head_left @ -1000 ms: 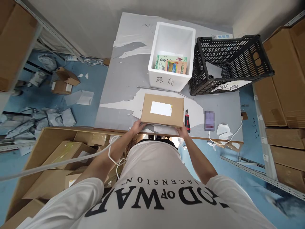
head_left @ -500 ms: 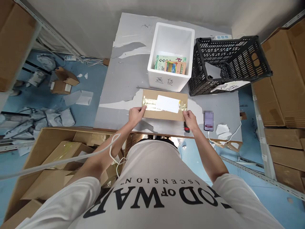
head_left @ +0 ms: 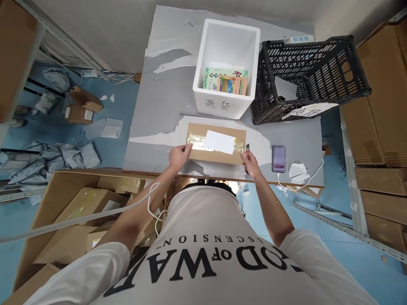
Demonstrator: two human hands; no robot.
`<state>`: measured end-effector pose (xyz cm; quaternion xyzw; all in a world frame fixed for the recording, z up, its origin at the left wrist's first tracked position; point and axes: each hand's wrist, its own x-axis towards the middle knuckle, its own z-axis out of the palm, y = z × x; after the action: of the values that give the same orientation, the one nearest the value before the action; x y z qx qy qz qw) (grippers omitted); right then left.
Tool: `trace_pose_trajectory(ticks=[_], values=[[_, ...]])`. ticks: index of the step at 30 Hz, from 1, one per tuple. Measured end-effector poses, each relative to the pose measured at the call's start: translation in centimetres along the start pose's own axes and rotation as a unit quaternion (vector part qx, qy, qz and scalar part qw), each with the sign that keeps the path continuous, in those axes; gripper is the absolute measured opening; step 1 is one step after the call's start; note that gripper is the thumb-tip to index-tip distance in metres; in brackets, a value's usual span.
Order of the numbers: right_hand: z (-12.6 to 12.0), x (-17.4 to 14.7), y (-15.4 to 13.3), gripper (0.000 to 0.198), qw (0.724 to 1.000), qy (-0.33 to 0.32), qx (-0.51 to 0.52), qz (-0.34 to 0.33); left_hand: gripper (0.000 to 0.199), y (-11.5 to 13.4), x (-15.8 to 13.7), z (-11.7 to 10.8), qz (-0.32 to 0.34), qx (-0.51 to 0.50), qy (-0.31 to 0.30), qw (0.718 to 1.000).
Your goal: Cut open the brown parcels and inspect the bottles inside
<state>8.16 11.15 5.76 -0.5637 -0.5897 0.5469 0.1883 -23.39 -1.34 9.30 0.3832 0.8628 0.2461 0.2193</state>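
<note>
A flat cardboard box (head_left: 197, 153), with shiny clear tape and a blank-looking white label (head_left: 220, 142) on its top, is between my hands at the table's front. My left hand (head_left: 179, 156) grips its left end, thumb on top. At the opposite end, my right hand (head_left: 251, 164) is closed on the lower right corner. A small dark part of what seems to be a box cutter (head_left: 248, 147) shows just beyond the right fingers. My hand hides most of it, and I cannot tell whether the fingers also touch it.
Behind the box stand a white foam box (head_left: 219, 103) holding booklets and a black plastic crate (head_left: 310, 80). A phone (head_left: 279, 159) on a white cable and paper scraps (head_left: 299, 171) lie at right. A large carton (head_left: 47, 203) of parcels stands left; a white cord (head_left: 104, 211) crosses my left arm.
The box has shifted slightly left and tilted a little. My right hand has moved slightly left and down, now covering the red-and-black cutter seen below it before. The view has shifted slightly.
</note>
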Motion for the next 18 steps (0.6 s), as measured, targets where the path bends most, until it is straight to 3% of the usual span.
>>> trace_pose_trajectory(ticks=[2, 5, 7, 10, 12, 14, 16, 18], values=[[-0.7, 0.8, 1.4, 0.055, 0.998, 0.054, -0.009, 0.024, 0.057, 0.1, 0.0, -0.1, 0.000, 0.007, -0.001, 1.000], [-1.2, 2.2, 3.3, 0.047, 0.971, 0.124, -0.181, 0.100, 0.054, 0.0, 0.0, 0.0, 0.008, 0.017, 0.006, 1.000], [-0.7, 2.9, 4.3, 0.057, 0.938, 0.100, -0.293, 0.156, 0.055, -0.2, -0.1, 0.0, 0.006, 0.017, 0.012, 1.000], [0.1, 3.3, 5.1, 0.064, 0.917, 0.073, -0.347, 0.184, 0.058, -0.6, -0.9, 0.1, 0.023, 0.003, 0.037, 0.999], [-0.1, 3.2, 5.0, 0.062, 0.919, 0.068, -0.349, 0.174, 0.061, -0.8, -1.9, 0.2, 0.099, 0.003, 0.064, 0.993], [-1.2, 3.1, 3.9, 0.060, 0.934, 0.075, -0.319, 0.140, 0.060, -0.9, -3.0, 0.5, 0.218, 0.030, 0.057, 0.974], [-2.7, 3.0, 1.6, 0.059, 0.961, 0.099, -0.249, 0.073, 0.055, -0.7, -3.7, 1.0, 0.321, 0.072, 0.013, 0.944], [-3.8, 2.8, -2.3, 0.061, 0.978, 0.093, -0.184, -0.034, 0.050, -0.5, -3.9, 1.8, 0.376, 0.103, -0.025, 0.921]])
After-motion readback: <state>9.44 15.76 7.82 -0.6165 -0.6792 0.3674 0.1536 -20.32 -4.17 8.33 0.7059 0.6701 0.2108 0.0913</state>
